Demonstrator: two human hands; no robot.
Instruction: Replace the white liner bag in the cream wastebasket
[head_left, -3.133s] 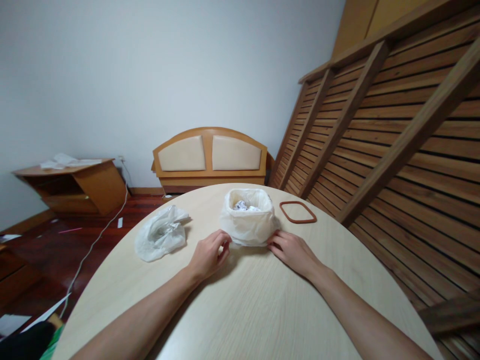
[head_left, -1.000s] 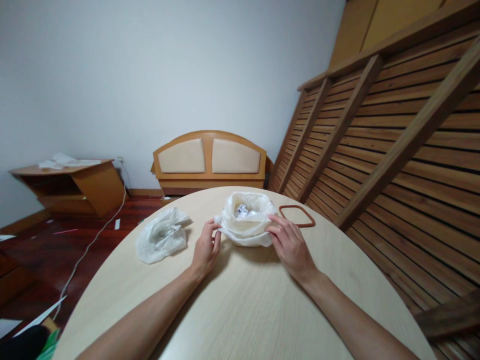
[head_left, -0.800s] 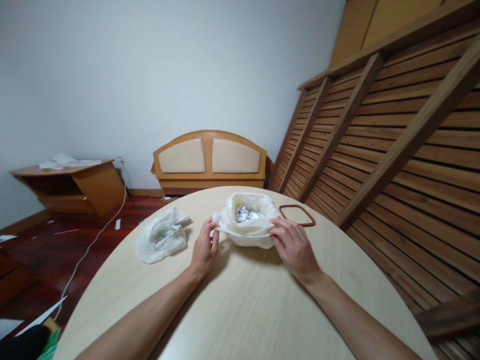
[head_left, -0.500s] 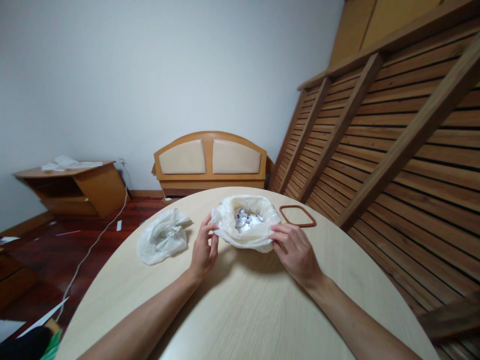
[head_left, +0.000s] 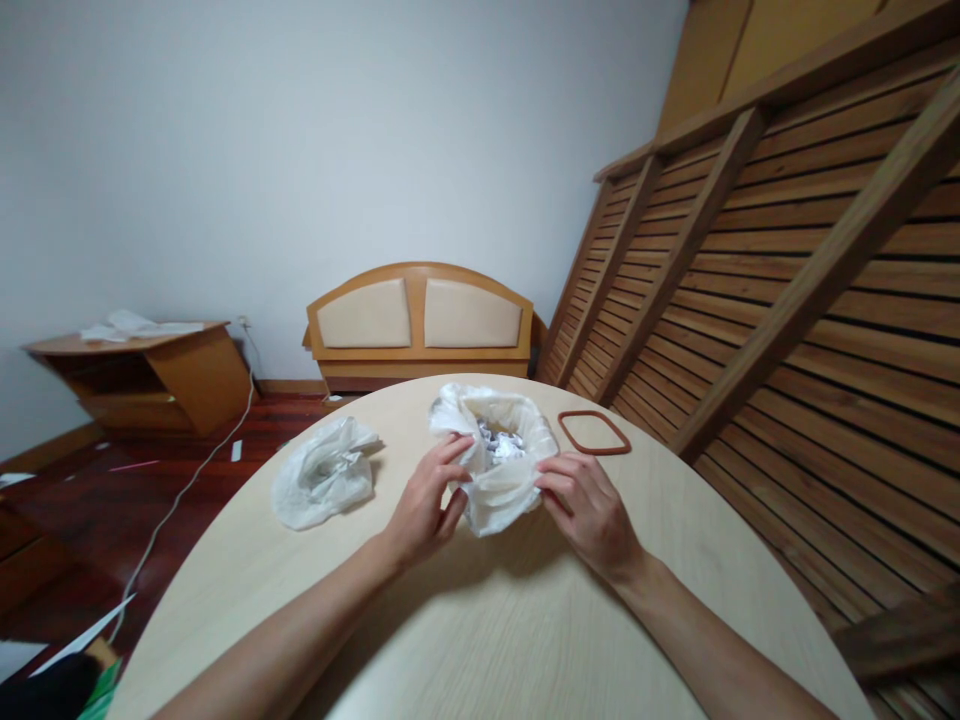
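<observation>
A white plastic bag [head_left: 501,495] lines a small bin on the table, its edge folded out over the rim; the bin's own wall is hidden under the bag. Crumpled paper [head_left: 502,443] lies inside. My left hand [head_left: 431,495] is at the near left of the rim, pinching the bag's edge between thumb and fingers. At the near right, my right hand [head_left: 589,505] grips the bag's edge with bent fingers. A second, crumpled white plastic bag [head_left: 330,475] rests to the left. Right of the bin lies a brown rounded-square ring [head_left: 595,433].
The round pale wooden table [head_left: 480,620] carries these things. Beyond it stand a padded headboard [head_left: 420,318] and a low wooden cabinet [head_left: 150,375]. A slatted wooden frame [head_left: 750,280] leans along the right side. A white cable [head_left: 180,500] runs over the floor at left.
My left hand has moved right along the near rim, and the bag's near edge now hangs lower in front. My right hand has shifted slightly left.
</observation>
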